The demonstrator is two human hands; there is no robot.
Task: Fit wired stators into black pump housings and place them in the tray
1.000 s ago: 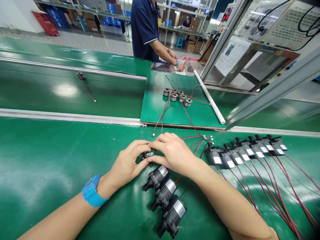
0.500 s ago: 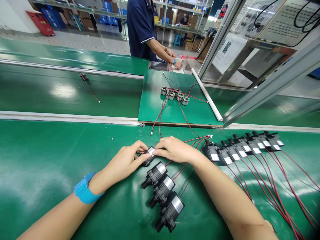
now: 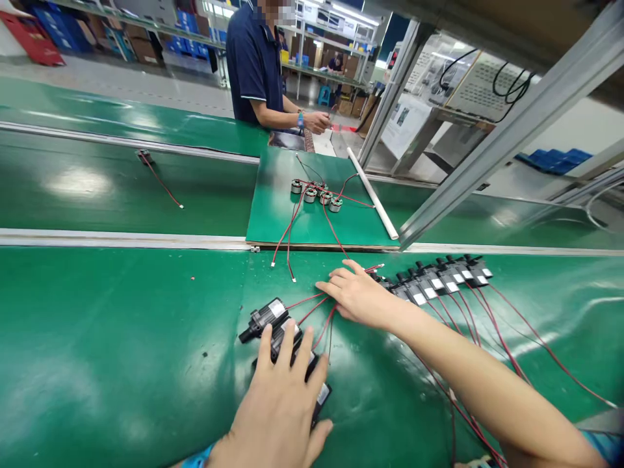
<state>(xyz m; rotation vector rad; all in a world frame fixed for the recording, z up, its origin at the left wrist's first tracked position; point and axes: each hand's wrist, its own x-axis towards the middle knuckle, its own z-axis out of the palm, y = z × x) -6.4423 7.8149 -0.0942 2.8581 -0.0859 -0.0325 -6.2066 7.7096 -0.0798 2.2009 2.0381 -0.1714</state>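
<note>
My left hand (image 3: 280, 406) lies flat, fingers stretched out, on a small group of black pump motors (image 3: 266, 315) with white labels at the near edge of the green belt. My right hand (image 3: 358, 296) reaches forward with fingers extended, resting over the red and black wires (image 3: 312, 305) that run from those pumps. Just right of it, a row of several black pumps (image 3: 431, 281) lies side by side with wires trailing toward me.
A green board (image 3: 277, 218) beyond the rail carries several round stator coils (image 3: 316, 192) with red leads and a white tube (image 3: 373, 193). A person in a dark blue shirt (image 3: 253, 65) works across the line. A metal frame post (image 3: 492, 127) slants at the right.
Both hands let go of the pump they were holding together. My left hand drew back onto the near pumps. My right hand moved right toward the row. The view shifted right.
</note>
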